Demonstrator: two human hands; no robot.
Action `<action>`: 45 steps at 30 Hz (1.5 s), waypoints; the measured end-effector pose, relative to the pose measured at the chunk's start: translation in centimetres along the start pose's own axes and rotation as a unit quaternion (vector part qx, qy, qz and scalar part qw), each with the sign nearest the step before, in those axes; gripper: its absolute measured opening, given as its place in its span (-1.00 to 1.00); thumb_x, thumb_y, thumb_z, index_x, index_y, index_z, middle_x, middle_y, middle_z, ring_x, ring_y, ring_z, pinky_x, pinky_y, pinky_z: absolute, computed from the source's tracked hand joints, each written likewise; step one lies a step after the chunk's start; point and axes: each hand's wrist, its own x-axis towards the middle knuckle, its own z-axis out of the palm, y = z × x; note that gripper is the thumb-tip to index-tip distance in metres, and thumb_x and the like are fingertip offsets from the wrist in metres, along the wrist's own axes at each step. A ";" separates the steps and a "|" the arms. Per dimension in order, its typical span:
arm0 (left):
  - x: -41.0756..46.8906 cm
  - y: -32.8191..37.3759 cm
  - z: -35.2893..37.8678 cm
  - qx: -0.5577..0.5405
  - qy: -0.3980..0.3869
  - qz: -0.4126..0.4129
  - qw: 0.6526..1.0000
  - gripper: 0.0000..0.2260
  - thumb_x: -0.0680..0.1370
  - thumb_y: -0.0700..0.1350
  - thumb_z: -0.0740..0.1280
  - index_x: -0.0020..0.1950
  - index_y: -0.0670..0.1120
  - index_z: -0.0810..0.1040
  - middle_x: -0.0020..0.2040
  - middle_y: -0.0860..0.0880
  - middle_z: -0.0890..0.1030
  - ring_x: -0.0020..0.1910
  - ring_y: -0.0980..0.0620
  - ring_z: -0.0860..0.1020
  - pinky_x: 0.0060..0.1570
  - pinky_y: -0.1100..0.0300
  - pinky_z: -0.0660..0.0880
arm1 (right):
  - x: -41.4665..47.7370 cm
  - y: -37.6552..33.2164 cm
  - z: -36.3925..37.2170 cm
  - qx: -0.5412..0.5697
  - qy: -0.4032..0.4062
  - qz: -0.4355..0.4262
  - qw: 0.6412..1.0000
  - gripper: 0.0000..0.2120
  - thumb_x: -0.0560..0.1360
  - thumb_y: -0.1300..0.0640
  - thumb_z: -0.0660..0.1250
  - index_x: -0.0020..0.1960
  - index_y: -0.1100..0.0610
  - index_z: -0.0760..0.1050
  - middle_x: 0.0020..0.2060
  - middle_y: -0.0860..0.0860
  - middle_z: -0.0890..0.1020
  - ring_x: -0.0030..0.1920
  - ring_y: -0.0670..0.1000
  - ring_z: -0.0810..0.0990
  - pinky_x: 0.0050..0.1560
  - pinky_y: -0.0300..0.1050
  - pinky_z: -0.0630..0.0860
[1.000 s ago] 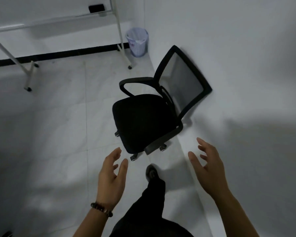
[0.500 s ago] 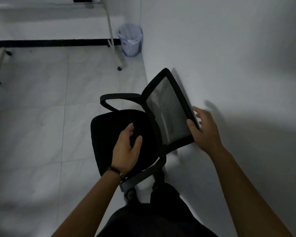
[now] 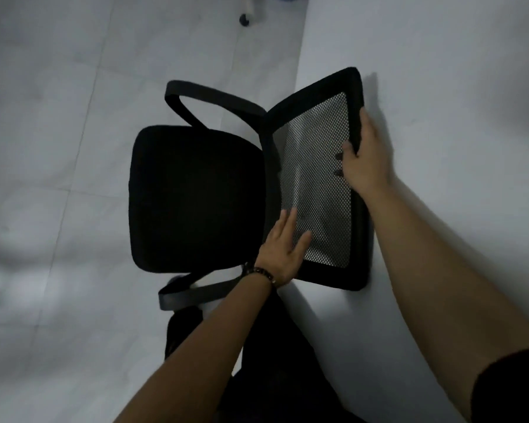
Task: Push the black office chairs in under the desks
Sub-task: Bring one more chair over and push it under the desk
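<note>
Chair point(image 3: 196, 193) isn't under a desk yet. It sits on the tile floor point(image 3: 43, 117), backrest point(image 3: 356, 96) just beside the white wall point(image 3: 440, 56), no desk in view. Our right hand point(image 3: 365, 160) grips the backrest's top rim. Our left hand point(image 3: 283, 251) lies flat on the mesh point(image 3: 315, 178), fingers straight. Mesh is see-through, seat point(image 3: 193, 203) padded fabric, armrests point(image 3: 211, 96) curved plastic.

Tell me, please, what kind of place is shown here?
Probably an office or a similar workroom, though no desk is in view. The signs are a black office chair with a mesh backrest, a pale tiled floor and a plain white wall close behind the chair.
</note>
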 end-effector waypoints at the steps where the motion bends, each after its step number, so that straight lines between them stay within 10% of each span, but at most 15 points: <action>1: 0.3 -0.3 0.5 -0.018 -0.006 -0.014 1.000 -0.42 0.57 0.28 0.03 0.54 0.19 -0.07 0.58 0.07 -0.07 0.55 0.02 -0.02 0.49 -0.10 -0.01 | -0.3 -0.1 0.4 0.006 0.009 0.003 1.000 -0.40 0.62 0.16 0.19 0.59 0.10 0.05 0.54 0.09 0.22 0.52 0.07 0.21 0.51 -0.02 0.17; 8: -2.4 -3.3 -1.0 0.015 -0.001 -0.081 0.997 -0.41 0.55 0.34 -0.03 0.53 0.22 -0.09 0.58 0.07 -0.12 0.55 0.04 -0.15 0.49 -0.17 -0.10 | -5.1 -4.8 5.0 0.037 -0.003 0.012 0.999 -0.39 0.63 0.27 0.10 0.60 0.17 -0.10 0.59 0.09 0.00 0.52 -0.02 0.09 0.18 -0.66 -0.09; 13: -7.3 -8.1 -7.6 0.038 0.065 -0.125 0.989 -0.47 0.59 0.28 -0.04 0.53 0.23 -0.07 0.58 0.09 -0.08 0.55 0.04 -0.09 0.48 -0.15 -0.12 | -9.7 -12.5 9.4 0.025 -0.075 -0.042 0.996 -0.34 0.63 0.29 0.11 0.59 0.14 -0.20 0.58 0.12 -0.22 0.42 -0.08 0.11 0.09 -0.50 0.11; 20: -14.2 -13.2 -18.7 0.104 0.080 -0.179 0.975 -0.50 0.62 0.21 -0.09 0.55 0.12 0.02 0.58 0.05 0.05 0.55 0.03 0.02 0.49 -0.03 0.00 | -13.8 -21.0 14.5 -0.041 -0.218 -0.092 0.971 -0.31 0.63 0.05 0.21 0.60 0.05 -0.13 0.43 0.27 -0.52 0.55 0.26 -0.23 0.55 -0.02 -0.05; 27: -19.2 -11.8 -22.2 0.105 0.175 -0.242 0.948 -0.31 0.51 0.41 -0.17 0.56 0.09 0.03 0.58 0.03 0.07 0.54 -0.07 0.05 0.47 -0.18 -0.04 | -12.0 -24.3 14.3 -0.228 -0.216 -0.279 0.907 -0.18 0.46 -0.50 -0.11 0.59 -0.12 -0.18 0.51 0.18 -0.42 0.49 0.20 -0.47 0.44 0.19 -0.39; 34: -18.2 -10.4 -20.2 0.147 0.284 -0.277 0.906 -0.34 0.51 0.40 -0.18 0.53 0.13 0.13 0.53 0.03 0.23 0.51 -0.04 0.17 0.48 -0.12 0.05 | -4.3 -26.8 14.2 -0.325 -0.284 -0.449 0.782 -0.17 0.45 -0.51 -0.21 0.52 -0.05 0.19 0.58 0.15 0.04 0.57 0.15 -0.22 0.51 0.23 -0.30; 45: -18.7 -9.8 -22.3 0.129 0.381 -0.368 0.838 -0.36 0.53 0.32 -0.22 0.47 0.07 0.26 0.46 0.01 0.36 0.46 -0.05 0.25 0.47 -0.11 0.07 | -4.6 -33.1 17.3 -0.341 -0.304 -0.490 0.742 -0.28 0.47 -0.47 -0.20 0.44 -0.10 0.25 0.52 0.20 0.16 0.55 0.20 -0.09 0.46 0.24 -0.35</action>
